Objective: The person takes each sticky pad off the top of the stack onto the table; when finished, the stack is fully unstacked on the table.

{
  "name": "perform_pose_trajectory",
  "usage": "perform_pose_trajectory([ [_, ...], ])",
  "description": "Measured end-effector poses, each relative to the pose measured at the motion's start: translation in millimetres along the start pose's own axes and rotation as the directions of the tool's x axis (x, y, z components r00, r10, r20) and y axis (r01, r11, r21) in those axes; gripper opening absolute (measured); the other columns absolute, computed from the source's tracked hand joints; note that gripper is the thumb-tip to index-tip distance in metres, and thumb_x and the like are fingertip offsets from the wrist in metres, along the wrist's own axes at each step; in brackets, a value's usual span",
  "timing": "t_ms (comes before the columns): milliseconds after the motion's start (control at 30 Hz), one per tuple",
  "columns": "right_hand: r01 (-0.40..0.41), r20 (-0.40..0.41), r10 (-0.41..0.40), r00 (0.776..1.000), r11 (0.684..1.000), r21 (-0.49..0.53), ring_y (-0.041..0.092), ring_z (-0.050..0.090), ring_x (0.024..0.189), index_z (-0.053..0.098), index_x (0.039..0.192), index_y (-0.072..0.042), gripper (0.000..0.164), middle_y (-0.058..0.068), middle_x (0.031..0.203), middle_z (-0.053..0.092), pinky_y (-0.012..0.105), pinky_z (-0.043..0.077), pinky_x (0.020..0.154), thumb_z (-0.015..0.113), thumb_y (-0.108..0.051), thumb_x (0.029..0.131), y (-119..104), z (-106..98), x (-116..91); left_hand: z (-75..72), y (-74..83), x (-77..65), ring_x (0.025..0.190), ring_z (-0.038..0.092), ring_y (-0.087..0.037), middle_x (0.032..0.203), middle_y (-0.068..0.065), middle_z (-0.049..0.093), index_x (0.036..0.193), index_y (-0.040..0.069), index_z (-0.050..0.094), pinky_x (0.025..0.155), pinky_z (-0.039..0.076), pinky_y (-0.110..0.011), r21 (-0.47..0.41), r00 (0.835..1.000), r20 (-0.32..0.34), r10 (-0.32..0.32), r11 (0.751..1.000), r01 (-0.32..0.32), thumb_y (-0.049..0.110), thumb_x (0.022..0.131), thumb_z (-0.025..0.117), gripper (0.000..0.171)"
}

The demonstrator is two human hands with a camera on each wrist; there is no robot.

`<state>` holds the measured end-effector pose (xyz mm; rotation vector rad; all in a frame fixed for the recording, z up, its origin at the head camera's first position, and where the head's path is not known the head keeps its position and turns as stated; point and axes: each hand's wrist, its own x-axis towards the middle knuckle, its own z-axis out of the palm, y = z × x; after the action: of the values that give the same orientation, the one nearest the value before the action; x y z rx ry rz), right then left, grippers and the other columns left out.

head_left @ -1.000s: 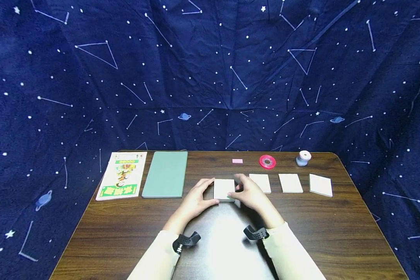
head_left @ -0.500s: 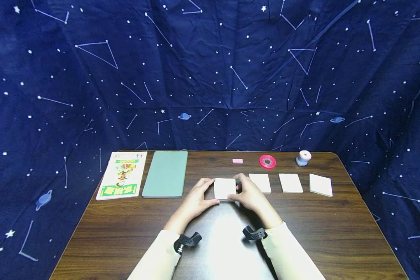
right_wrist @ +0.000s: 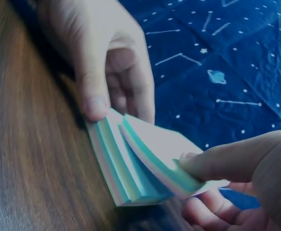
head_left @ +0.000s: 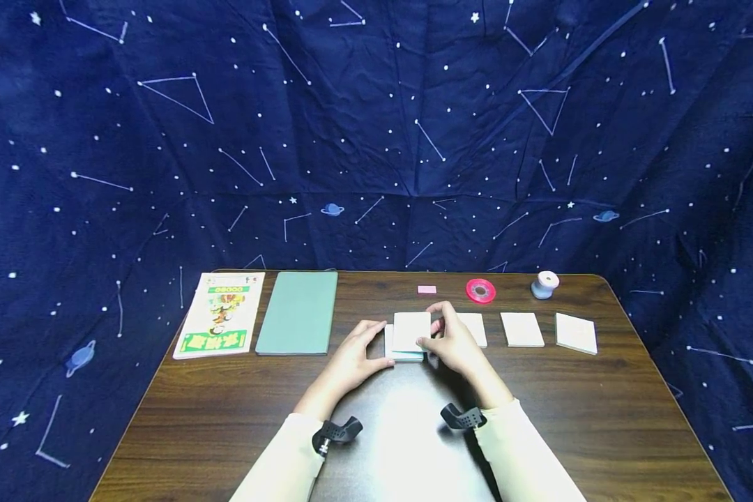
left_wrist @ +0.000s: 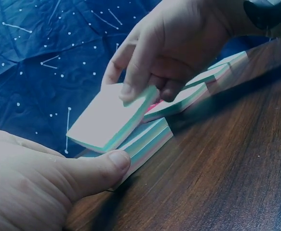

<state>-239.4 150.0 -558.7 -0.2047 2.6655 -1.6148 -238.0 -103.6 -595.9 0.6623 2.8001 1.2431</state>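
My right hand (head_left: pixel 458 348) pinches a square white-topped note pad (head_left: pixel 412 330) between thumb and fingers, raised and tilted over a small stack of note pads (left_wrist: pixel 152 142). Green and pink bands show along its edge in the right wrist view. At the stack's left, my left hand (head_left: pixel 350 359) holds its sides, the thumb (left_wrist: pixel 116 161) on the near edge and the fingers at the far side. The stack (right_wrist: pixel 116 168) rests on the table, mostly covered by the lifted pad.
Three similar pads (head_left: pixel 473 328) lie in a row to the right. Behind them are a pink block (head_left: pixel 426 289), a red ring (head_left: pixel 480 291) and a white-and-blue spool (head_left: pixel 544 285). A green notebook (head_left: pixel 297 314) and an illustrated book (head_left: pixel 219 315) lie left on the wooden table (head_left: pixel 226 425).
My right hand has lifted the top pad off the stack and shifted it slightly right and away, uncovering the stack's left and near edges. The left hand stays in place.
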Motion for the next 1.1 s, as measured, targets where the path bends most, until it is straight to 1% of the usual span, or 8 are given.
perform_pose_trajectory([
  [67,-0.025,0.020,0.022,1.000,0.987,0.159,0.013,0.059,0.069,0.053,0.138,-0.003,0.061,0.010,0.090,0.063,0.026,0.055,0.061,0.084,0.004,0.086,0.3,-3.1,-1.3,0.8,0.7,-0.7,0.143,0.060,-0.031,0.151,-0.011,0.061,0.156,0.004,0.057,0.123,0.047,-0.051,0.001,1.000,-0.002,0.000,1.000,0.000,0.027,0.088,0.093,0.080],
  [133,-0.066,0.048,0.054,0.997,0.953,0.294,0.014,0.063,0.068,0.050,0.140,-0.002,0.061,0.011,0.096,0.063,0.030,0.062,0.059,0.080,0.007,0.088,1.2,-7.1,-3.3,1.7,1.7,-1.2,0.142,0.060,-0.032,0.150,-0.011,0.062,0.156,0.003,0.057,0.123,0.047,-0.051,0.000,1.000,-0.007,0.007,1.000,-0.007,0.025,0.088,0.093,0.080],
  [267,-0.081,0.086,0.049,0.995,0.902,0.424,0.016,0.067,0.066,0.044,0.146,-0.003,0.063,0.014,0.105,0.062,0.042,0.067,0.058,0.074,0.009,0.092,9.6,-18.7,-10.4,4.1,3.6,-1.9,0.142,0.061,-0.032,0.149,-0.011,0.062,0.156,0.003,0.057,0.122,0.048,-0.052,0.000,1.000,-0.015,0.019,1.000,-0.019,0.025,0.088,0.093,0.080],
  [500,0.011,0.111,-0.057,0.992,0.926,0.378,0.008,0.066,0.068,0.047,0.153,0.003,0.064,0.013,0.107,0.054,0.047,0.068,0.061,0.070,0.011,0.094,34.4,-43.7,-37.1,6.6,3.0,-3.6,0.142,0.060,-0.031,0.149,-0.010,0.062,0.156,0.003,0.057,0.122,0.048,-0.053,-0.001,1.000,-0.017,0.020,1.000,-0.020,0.028,0.088,0.093,0.081],
  [600,0.030,0.129,-0.077,0.989,0.941,0.338,0.006,0.065,0.068,0.051,0.147,0.003,0.056,0.011,0.102,0.057,0.036,0.065,0.059,0.071,0.009,0.095,45.4,-55.5,-49.4,6.3,3.0,-3.0,0.141,0.061,-0.031,0.149,-0.009,0.063,0.155,0.003,0.057,0.121,0.048,-0.053,0.004,0.999,-0.022,0.025,1.000,-0.025,0.028,0.088,0.093,0.081],
  [733,-0.012,0.140,-0.028,0.990,0.961,0.277,0.004,0.058,0.066,0.056,0.140,-0.001,0.047,0.004,0.093,0.061,0.024,0.053,0.052,0.074,0.003,0.097,62.0,-70.7,-64.5,5.8,3.7,-0.7,0.141,0.061,-0.032,0.148,-0.010,0.063,0.156,0.002,0.057,0.122,0.047,-0.052,-0.002,0.999,-0.017,0.028,1.000,-0.028,0.027,0.088,0.093,0.081],
  [900,-0.086,0.181,0.045,0.982,0.971,0.225,0.007,0.056,0.065,0.055,0.137,-0.001,0.046,0.007,0.093,0.059,0.028,0.052,0.049,0.077,0.000,0.096,74.5,-82.9,-82.3,5.4,2.4,-0.4,0.141,0.060,-0.031,0.148,-0.009,0.062,0.156,0.003,0.057,0.122,0.048,-0.052,-0.004,1.000,-0.010,0.015,1.000,-0.015,0.028,0.088,0.093,0.081],
  [1100,-0.028,0.131,0.014,0.991,0.995,0.101,0.008,0.053,0.071,0.060,0.133,-0.006,0.046,0.011,0.097,0.056,0.024,0.048,0.055,0.082,-0.002,0.093,76.0,-77.9,-85.0,2.4,0.0,-1.9,0.141,0.061,-0.030,0.148,-0.009,0.062,0.155,0.003,0.058,0.121,0.048,-0.052,-0.008,0.999,-0.033,0.006,1.000,-0.006,0.026,0.087,0.094,0.081],
])
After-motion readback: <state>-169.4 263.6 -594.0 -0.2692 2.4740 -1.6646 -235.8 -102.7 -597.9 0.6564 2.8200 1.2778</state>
